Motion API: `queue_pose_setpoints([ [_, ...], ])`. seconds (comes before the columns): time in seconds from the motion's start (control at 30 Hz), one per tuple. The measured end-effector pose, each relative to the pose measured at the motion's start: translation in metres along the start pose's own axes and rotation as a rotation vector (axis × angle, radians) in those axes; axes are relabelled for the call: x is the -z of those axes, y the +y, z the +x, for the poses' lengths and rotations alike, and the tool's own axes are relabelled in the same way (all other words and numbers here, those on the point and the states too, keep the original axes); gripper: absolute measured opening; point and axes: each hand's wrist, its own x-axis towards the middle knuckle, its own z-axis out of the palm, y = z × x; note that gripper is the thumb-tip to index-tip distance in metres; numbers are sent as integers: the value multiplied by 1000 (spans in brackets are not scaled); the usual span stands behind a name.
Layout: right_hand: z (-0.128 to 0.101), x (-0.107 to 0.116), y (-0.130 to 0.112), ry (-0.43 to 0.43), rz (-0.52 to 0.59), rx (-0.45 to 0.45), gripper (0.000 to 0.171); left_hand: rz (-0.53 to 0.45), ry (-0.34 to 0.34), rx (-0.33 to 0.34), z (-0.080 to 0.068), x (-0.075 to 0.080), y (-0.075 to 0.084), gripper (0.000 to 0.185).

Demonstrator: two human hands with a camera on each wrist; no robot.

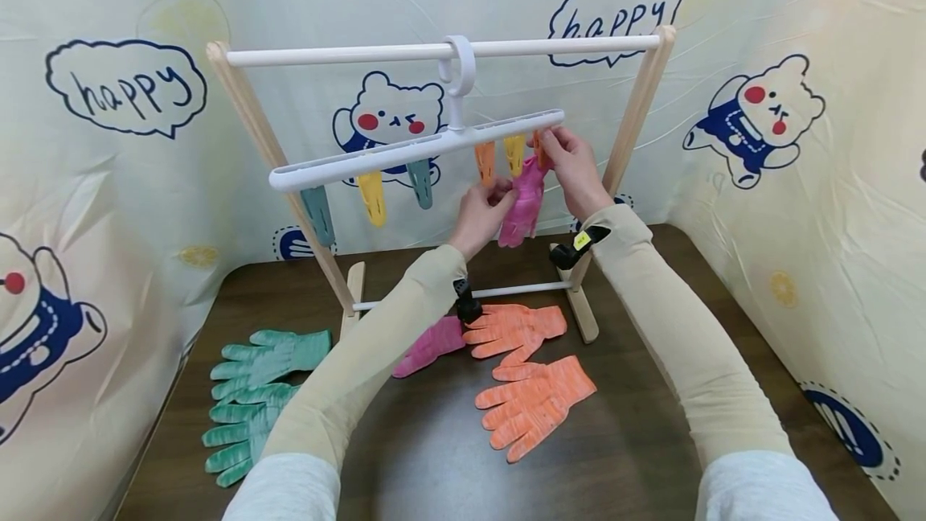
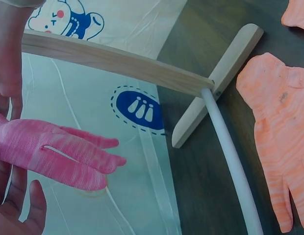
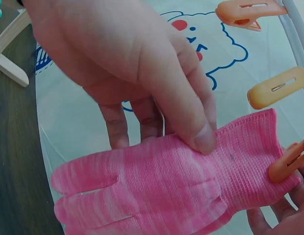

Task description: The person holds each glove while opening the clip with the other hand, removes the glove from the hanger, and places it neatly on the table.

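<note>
A pink knitted glove (image 1: 524,203) hangs fingers down near the right end of the white hanger (image 1: 369,157). My left hand (image 1: 481,214) pinches the glove near its cuff, thumb on the near side in the right wrist view. At the hanger's right end, my right hand (image 1: 575,169) pinches an orange clothespin (image 3: 288,164), whose jaws overlap the cuff's edge. Just left of it hang a yellow clothespin (image 1: 514,154) and another orange clothespin (image 1: 485,162). My right fingertips are partly cut off in the right wrist view.
The hanger hooks over the white rod (image 1: 340,55) of a wooden stand (image 1: 640,115). Teal and yellow clothespins (image 1: 372,198) hang on its left half. On the table (image 1: 622,424) lie orange gloves (image 1: 535,404), green gloves (image 1: 271,360) and a pink glove (image 1: 432,344) partly behind my left forearm.
</note>
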Motion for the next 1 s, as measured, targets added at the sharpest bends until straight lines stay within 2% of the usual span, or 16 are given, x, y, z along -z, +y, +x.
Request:
queue_pose_setpoints([
  [0.6, -3, -5, -3, 69, 23, -18, 37, 13, -26, 2, -6, 0, -7, 26],
  [1.0, -4, -6, -3, 77, 50, 8, 31, 27, -39, -15, -20, 5, -17, 24],
])
